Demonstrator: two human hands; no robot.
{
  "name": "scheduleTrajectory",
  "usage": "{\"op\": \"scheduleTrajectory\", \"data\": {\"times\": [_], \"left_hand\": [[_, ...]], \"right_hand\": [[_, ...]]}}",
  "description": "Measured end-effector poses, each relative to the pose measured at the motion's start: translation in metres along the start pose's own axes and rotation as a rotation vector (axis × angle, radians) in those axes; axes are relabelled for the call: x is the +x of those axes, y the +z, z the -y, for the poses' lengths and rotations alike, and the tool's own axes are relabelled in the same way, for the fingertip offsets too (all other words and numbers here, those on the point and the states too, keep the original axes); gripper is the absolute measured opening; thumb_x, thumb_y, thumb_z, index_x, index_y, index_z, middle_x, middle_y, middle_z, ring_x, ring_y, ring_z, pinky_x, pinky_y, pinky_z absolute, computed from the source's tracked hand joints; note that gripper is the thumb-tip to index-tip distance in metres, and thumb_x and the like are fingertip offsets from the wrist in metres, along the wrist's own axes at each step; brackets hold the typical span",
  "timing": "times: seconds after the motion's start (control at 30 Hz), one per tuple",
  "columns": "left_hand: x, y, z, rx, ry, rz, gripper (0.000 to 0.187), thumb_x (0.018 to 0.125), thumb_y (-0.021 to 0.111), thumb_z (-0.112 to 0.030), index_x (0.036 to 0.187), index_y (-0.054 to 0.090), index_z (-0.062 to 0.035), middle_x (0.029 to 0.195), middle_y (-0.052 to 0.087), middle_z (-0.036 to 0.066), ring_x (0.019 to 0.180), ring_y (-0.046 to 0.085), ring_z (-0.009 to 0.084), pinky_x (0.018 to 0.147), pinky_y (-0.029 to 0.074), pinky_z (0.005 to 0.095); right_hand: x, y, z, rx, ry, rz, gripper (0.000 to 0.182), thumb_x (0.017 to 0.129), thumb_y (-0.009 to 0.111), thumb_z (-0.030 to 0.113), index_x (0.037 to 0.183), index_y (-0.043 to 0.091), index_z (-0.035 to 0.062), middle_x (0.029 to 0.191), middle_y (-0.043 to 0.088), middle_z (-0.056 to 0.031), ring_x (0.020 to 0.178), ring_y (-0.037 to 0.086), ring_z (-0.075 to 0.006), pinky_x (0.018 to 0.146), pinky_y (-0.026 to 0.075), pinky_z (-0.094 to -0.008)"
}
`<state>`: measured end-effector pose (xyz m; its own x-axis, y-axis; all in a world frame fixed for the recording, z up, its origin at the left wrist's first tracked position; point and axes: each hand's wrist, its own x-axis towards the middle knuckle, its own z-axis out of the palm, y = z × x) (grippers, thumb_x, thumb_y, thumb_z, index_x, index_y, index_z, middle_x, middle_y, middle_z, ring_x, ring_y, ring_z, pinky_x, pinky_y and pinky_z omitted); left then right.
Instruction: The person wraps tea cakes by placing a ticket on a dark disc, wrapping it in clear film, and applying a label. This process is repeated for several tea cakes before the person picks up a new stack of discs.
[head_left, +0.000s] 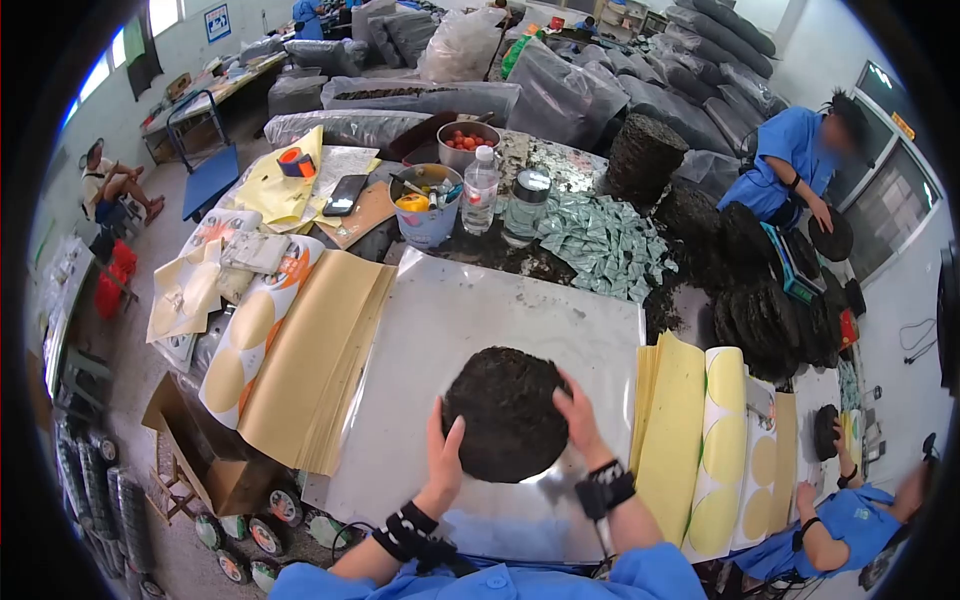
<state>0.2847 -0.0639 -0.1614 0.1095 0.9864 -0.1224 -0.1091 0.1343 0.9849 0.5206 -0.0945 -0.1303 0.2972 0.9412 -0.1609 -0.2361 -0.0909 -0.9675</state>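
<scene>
A dark round pressed cake is held between my two hands above the white board. My left hand grips its left edge, fingers along the rim. On the right edge, my right hand holds it the same way. Brown paper sheets lie in a stack left of the board. To the right are yellow paper sheets and a strip of round stickers. Small green packets are heaped beyond the board.
A bucket of tools, a water bottle, a glass jar and a phone stand or lie behind the board. Stacked dark cakes are at right, near two co-workers in blue. An open carton is at lower left.
</scene>
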Motion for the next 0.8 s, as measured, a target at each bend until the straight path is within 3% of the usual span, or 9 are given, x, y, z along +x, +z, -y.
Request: {"op": "scheduleTrajectory", "data": {"times": [0.17, 0.23, 0.4, 0.43, 0.53, 0.6, 0.7, 0.73, 0.8], "left_hand": [[0.073, -0.009, -0.026, -0.076, -0.135, 0.487, 0.067, 0.102, 0.054, -0.028, 0.156, 0.027, 0.0012, 0.160, 0.031, 0.019, 0.148, 0.028, 0.0298, 0.121, 0.023, 0.0390], [0.063, -0.009, -0.036, -0.032, -0.100, 0.403, 0.067, 0.102, 0.055, -0.027, 0.156, 0.027, 0.0004, 0.161, 0.029, 0.019, 0.149, 0.027, 0.0302, 0.121, 0.023, 0.0394], [0.009, -0.012, -0.018, -0.169, 0.018, 0.194, 0.069, 0.101, 0.053, -0.020, 0.159, 0.020, -0.0027, 0.163, 0.023, 0.020, 0.151, 0.024, 0.0302, 0.121, 0.021, 0.0405], [0.003, -0.007, -0.022, -0.213, 0.002, 0.208, 0.074, 0.097, 0.059, -0.015, 0.158, 0.020, -0.0023, 0.160, 0.030, 0.021, 0.147, 0.032, 0.0288, 0.120, 0.025, 0.0403], [0.009, 0.004, -0.037, -0.068, 0.078, 0.228, 0.079, 0.091, 0.068, -0.011, 0.156, 0.025, -0.0010, 0.152, 0.039, 0.019, 0.139, 0.042, 0.0279, 0.117, 0.032, 0.0398], [0.020, 0.005, -0.033, -0.002, 0.076, 0.227, 0.082, 0.084, 0.075, -0.009, 0.153, 0.030, 0.0000, 0.145, 0.046, 0.018, 0.133, 0.048, 0.0276, 0.112, 0.039, 0.0398], [0.026, 0.004, -0.028, 0.174, 0.119, 0.257, 0.080, 0.083, 0.076, -0.010, 0.150, 0.033, 0.0001, 0.142, 0.049, 0.019, 0.131, 0.050, 0.0275, 0.110, 0.041, 0.0394], [0.028, 0.004, -0.025, 0.188, 0.146, 0.253, 0.080, 0.082, 0.077, -0.009, 0.149, 0.035, 0.0001, 0.141, 0.050, 0.019, 0.131, 0.050, 0.0279, 0.110, 0.041, 0.0397], [0.029, -0.002, -0.022, 0.205, 0.160, 0.230, 0.079, 0.081, 0.078, -0.009, 0.148, 0.036, 0.0000, 0.140, 0.050, 0.019, 0.131, 0.051, 0.0282, 0.110, 0.042, 0.0401]], "right_hand": [[-0.061, 0.022, -0.045, 0.098, -0.140, -0.270, 0.057, 0.095, 0.060, 0.018, 0.143, 0.041, -0.0061, 0.140, 0.051, -0.0155, 0.129, 0.049, -0.0229, 0.112, 0.036, -0.0362], [-0.058, 0.009, -0.044, -0.141, -0.210, -0.387, 0.058, 0.097, 0.057, 0.021, 0.144, 0.039, -0.0074, 0.144, 0.048, -0.0171, 0.133, 0.045, -0.0244, 0.114, 0.032, -0.0373], [0.000, -0.016, -0.005, 0.046, -0.090, -0.285, 0.061, 0.100, 0.053, 0.025, 0.149, 0.035, -0.0059, 0.147, 0.046, -0.0173, 0.137, 0.043, -0.0252, 0.116, 0.031, -0.0380], [0.004, -0.017, -0.003, 0.165, -0.035, -0.143, 0.062, 0.098, 0.056, 0.022, 0.149, 0.035, -0.0070, 0.147, 0.047, -0.0186, 0.138, 0.043, -0.0254, 0.115, 0.033, -0.0382], [-0.025, 0.009, -0.021, -0.145, -0.113, -0.098, 0.062, 0.097, 0.059, 0.018, 0.149, 0.035, -0.0053, 0.146, 0.049, -0.0171, 0.136, 0.046, -0.0258, 0.113, 0.036, -0.0382], [-0.030, 0.016, -0.018, -0.013, -0.121, -0.156, 0.063, 0.095, 0.062, 0.016, 0.149, 0.035, -0.0043, 0.144, 0.050, -0.0167, 0.134, 0.048, -0.0253, 0.111, 0.038, -0.0373], [-0.032, 0.014, -0.014, -0.686, -0.133, -0.260, 0.073, 0.090, 0.070, 0.023, 0.149, 0.037, -0.0023, 0.149, 0.045, -0.0236, 0.138, 0.044, -0.0359, 0.115, 0.034, -0.0445], [-0.032, 0.023, 0.001, -0.677, -0.129, -0.269, 0.073, 0.090, 0.070, 0.023, 0.149, 0.037, -0.0023, 0.149, 0.045, -0.0236, 0.138, 0.044, -0.0359, 0.115, 0.034, -0.0445], [-0.033, 0.044, 0.030, -1.188, -0.618, -0.124, 0.082, 0.085, 0.073, 0.038, 0.151, 0.039, 0.0036, 0.153, 0.039, -0.0250, 0.142, 0.036, -0.0418, 0.118, 0.027, -0.0530]]}}
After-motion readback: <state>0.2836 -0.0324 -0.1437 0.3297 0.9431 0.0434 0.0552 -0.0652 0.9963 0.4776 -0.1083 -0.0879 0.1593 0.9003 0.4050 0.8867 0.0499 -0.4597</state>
